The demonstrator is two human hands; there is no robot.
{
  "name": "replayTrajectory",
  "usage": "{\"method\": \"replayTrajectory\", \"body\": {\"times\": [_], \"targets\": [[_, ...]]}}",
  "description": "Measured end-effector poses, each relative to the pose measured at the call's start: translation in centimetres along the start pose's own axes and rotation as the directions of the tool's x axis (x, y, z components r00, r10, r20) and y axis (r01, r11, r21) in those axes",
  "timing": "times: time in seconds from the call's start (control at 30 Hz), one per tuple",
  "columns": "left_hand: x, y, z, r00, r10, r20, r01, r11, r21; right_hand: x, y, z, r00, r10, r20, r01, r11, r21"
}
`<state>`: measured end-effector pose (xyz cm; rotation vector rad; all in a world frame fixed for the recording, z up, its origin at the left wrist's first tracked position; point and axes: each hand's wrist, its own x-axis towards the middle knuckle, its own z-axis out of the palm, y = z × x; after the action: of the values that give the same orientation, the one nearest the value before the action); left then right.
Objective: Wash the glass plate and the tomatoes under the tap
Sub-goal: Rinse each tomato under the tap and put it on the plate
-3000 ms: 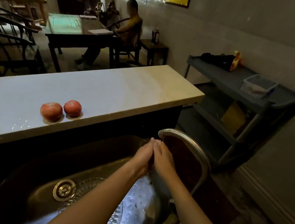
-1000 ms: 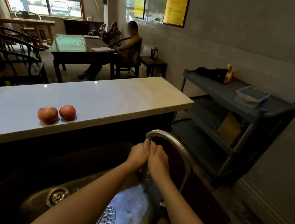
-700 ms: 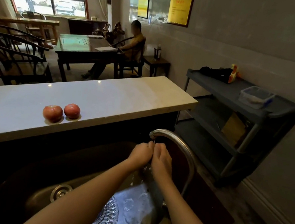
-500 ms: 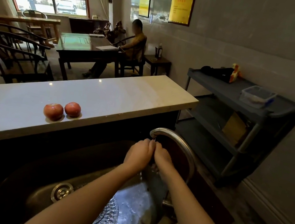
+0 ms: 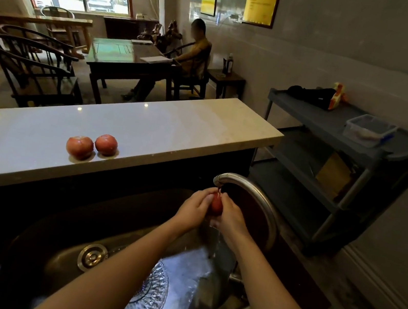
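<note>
Left hand (image 5: pixel 194 210) and right hand (image 5: pixel 231 219) cup a red tomato (image 5: pixel 217 203) between them, directly beneath the tap (image 5: pixel 253 193) spout; water falls into the sink (image 5: pixel 66 258); glass plate (image 5: pixel 145 303) lies in the basin; two tomatoes (image 5: pixel 91 146) rest on the counter (image 5: pixel 175 125).

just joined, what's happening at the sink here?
A person is rinsing a tomato under the running tap, with the left hand and right hand curled round it. Two more tomatoes sit side by side on the counter. The glass plate lies in the sink below.
</note>
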<state>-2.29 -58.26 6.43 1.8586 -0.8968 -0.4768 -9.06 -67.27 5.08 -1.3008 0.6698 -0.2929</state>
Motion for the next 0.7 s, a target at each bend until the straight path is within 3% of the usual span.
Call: {"method": "replayTrajectory", "body": {"times": [0.13, 0.27, 0.33, 0.43, 0.5, 0.7], "targets": [[-0.3, -0.4, -0.1, 1.000, 0.011, -0.029, -0.011, 1.000, -0.018, 0.2, 0.0, 0.3, 0.996, -0.066, 0.061, 0.072, 0.992, -0.105], [-0.4, -1.1, -0.1, 0.998, 0.027, 0.057, -0.031, 0.997, 0.071, 0.6, -0.6, 0.7, 0.993, 0.056, -0.101, -0.062, 0.996, -0.061], [-0.5, -1.4, -0.6, 0.997, 0.067, 0.046, -0.071, 0.991, 0.111, 0.6, -0.3, 0.9, 0.997, 0.068, -0.047, -0.072, 0.994, -0.079], [-0.4, -2.1, -1.3, 0.992, 0.122, -0.039, -0.116, 0.985, 0.126, 0.3, 0.1, 0.9, 0.997, -0.013, 0.075, 0.035, 0.953, -0.300], [-0.6, -2.6, -1.4, 0.991, 0.119, -0.057, -0.111, 0.986, 0.124, 0.4, 0.3, 0.9, 0.998, -0.049, 0.049, 0.065, 0.902, -0.427], [-0.8, -3.4, -1.6, 0.988, 0.142, -0.055, -0.138, 0.988, 0.064, -0.6, 0.1, 1.7, 0.980, -0.176, -0.096, 0.109, 0.871, -0.478]]}}
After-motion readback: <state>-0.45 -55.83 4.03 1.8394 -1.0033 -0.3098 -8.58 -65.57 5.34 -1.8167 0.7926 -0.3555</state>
